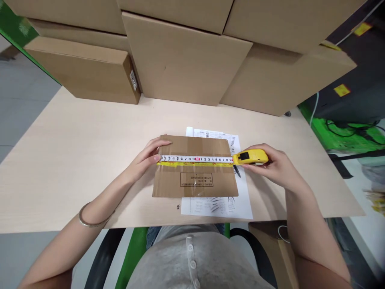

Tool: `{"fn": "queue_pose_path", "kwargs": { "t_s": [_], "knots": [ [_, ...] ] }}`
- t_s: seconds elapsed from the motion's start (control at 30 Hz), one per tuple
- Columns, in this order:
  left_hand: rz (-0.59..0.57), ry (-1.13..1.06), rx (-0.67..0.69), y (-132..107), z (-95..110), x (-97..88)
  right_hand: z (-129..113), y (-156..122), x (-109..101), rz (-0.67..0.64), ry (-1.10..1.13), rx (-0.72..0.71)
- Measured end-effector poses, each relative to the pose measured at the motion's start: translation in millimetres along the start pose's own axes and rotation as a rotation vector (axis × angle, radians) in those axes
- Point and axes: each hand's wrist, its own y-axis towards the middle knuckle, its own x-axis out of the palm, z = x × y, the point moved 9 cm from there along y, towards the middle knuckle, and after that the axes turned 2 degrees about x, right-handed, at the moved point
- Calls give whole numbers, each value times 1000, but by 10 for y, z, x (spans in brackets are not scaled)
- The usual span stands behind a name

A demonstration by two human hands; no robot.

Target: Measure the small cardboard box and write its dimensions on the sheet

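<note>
Near the bench's (75, 160) front edge, a flat cardboard mailer (195, 182) lies on a printed sheet (244, 200). The left hand (147, 158) pinches the tape blade (195, 160) to the mailer's left edge. The right hand (275, 166) grips the yellow tape measure case (250, 157) at its right edge. Judging by this, the mailer's width is being measured. Cartons (183, 60) line the back edge.

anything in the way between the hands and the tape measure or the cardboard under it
Nothing visible. The left hand pins the tape at the left edge of the cardboard; the right hand grips the yellow case at its right. A pen lies beside the case, blocking nothing.
</note>
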Motion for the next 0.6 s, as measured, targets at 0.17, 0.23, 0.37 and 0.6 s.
{"fn": "queue_pose_path", "kwargs": {
  "t_s": [0.17, 0.23, 0.37, 0.6],
  "knots": [
    [0, -5, -1, -10, -76, -30, -360, 165, -44, -36, -40, -117],
    [0, 3, -1, -13, -114, -39, -635, 320, 112, -88, -69, -201],
    [23, -35, 47, -12, -108, -12, -1258, 641, 805, -282, -196, -387],
    [48, -74, 84, -19, -5, -37, -1860, 746, 1233, -403, -158, -642]
  ]
}}
